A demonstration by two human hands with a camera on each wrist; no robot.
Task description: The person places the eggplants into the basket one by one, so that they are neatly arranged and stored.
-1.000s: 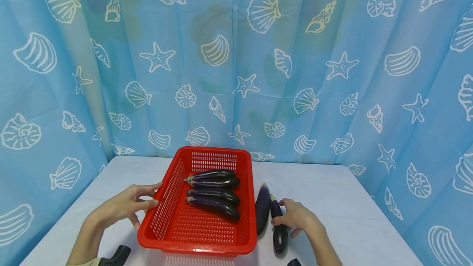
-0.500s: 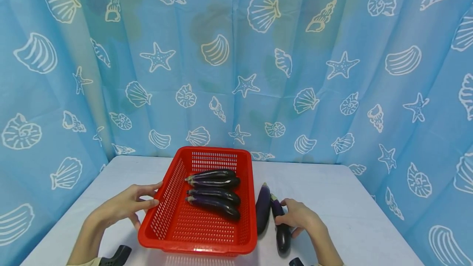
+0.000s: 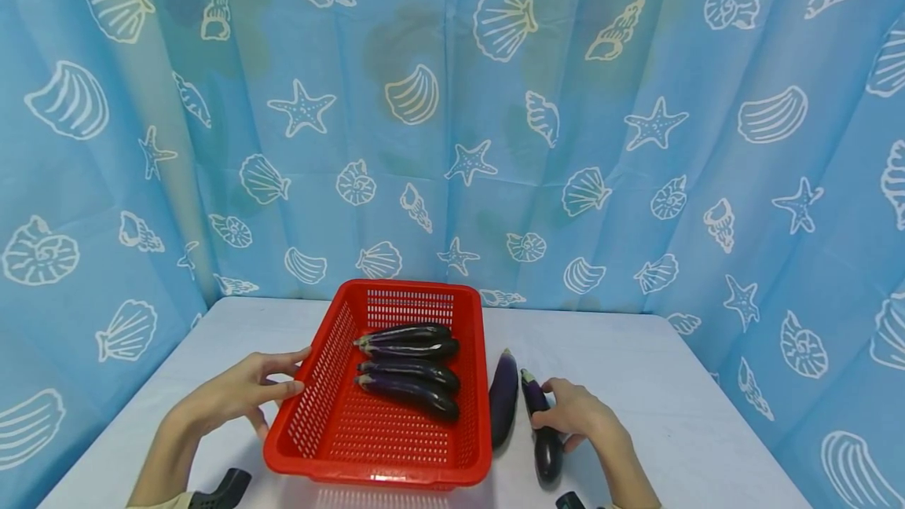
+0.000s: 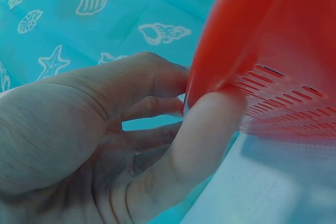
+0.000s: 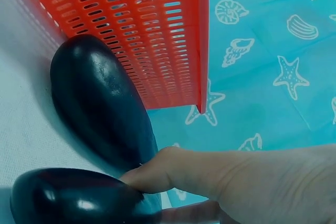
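My left hand (image 3: 243, 387) grips the side rim of a red plastic basket (image 3: 376, 474), a digit pressed to the outer wall under the lip in the left wrist view. Several dark purple eggplants (image 3: 413, 397) lie side by side in the basket, stems to the left. Right of it, on the table, my right hand (image 3: 576, 412) pinches an eggplant (image 3: 547, 454) around its middle, with the green stem pointing away and the rounded end toward me. A second eggplant (image 3: 503, 399) lies between that one and the basket wall. In the right wrist view my thumb (image 5: 152, 174) overlaps the gripped eggplant's upper side.
A white cloth covers the table (image 3: 672, 415). Behind it and along the sides hangs a blue curtain (image 3: 452, 203) with white shell and starfish prints. Black wrist mounts (image 3: 225, 489) show near the lower edge of the head view.
My right hand has shifted slightly to the right with its eggplant, widening the gap to the eggplant beside the basket. My left hand and the basket stay in place.
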